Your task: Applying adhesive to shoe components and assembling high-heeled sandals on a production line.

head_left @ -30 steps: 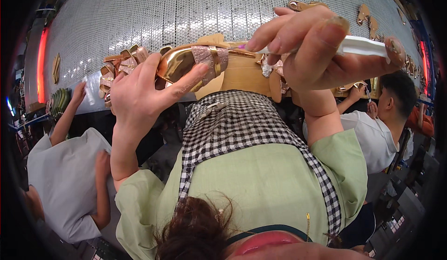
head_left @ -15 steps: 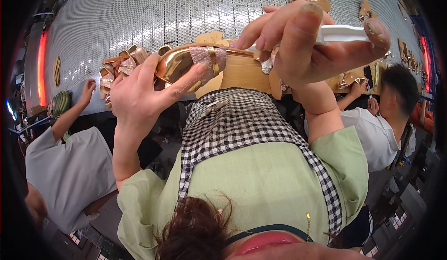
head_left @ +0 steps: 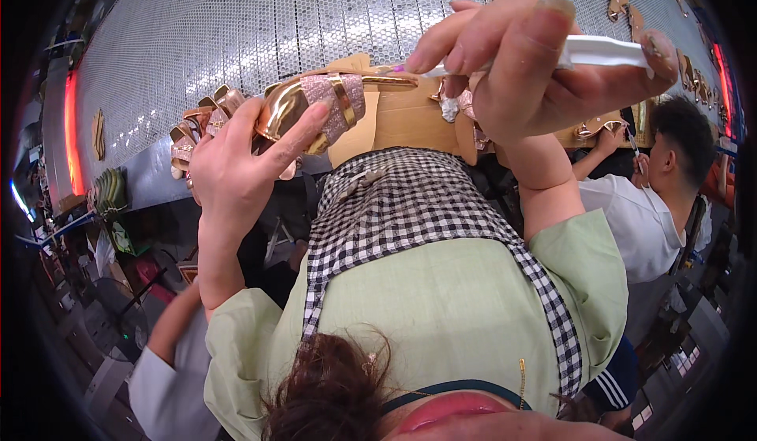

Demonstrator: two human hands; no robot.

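Observation:
My left hand (head_left: 233, 145) is closed around the heel end of a shiny gold sandal (head_left: 285, 113), tilted on its side. The shoe has a pink glitter strap (head_left: 330, 103) with a gold band, and its narrow end points right. In my right hand (head_left: 524, 66) is a slim white-handled tool (head_left: 603, 51), pinched between curled fingers. Its thin tip, with a purple part (head_left: 398, 69), lies beside the sandal's upper edge. Whether the tip touches the sole I cannot tell, and my fingers hide the tool's middle.
Several sandals (head_left: 183, 143) are heaped left of my left hand. Brown cardboard (head_left: 410, 125) lies on the bench edge before me. Beyond it stretches a perforated metal surface (head_left: 260, 27). A co-worker (head_left: 631, 220) sits close on my right, and another person's sleeve (head_left: 169, 386) shows at lower left.
The sandal has shifted a little left in my left hand. My right hand has risen slightly with the tool. The person on the left has drawn their arm back from the bench.

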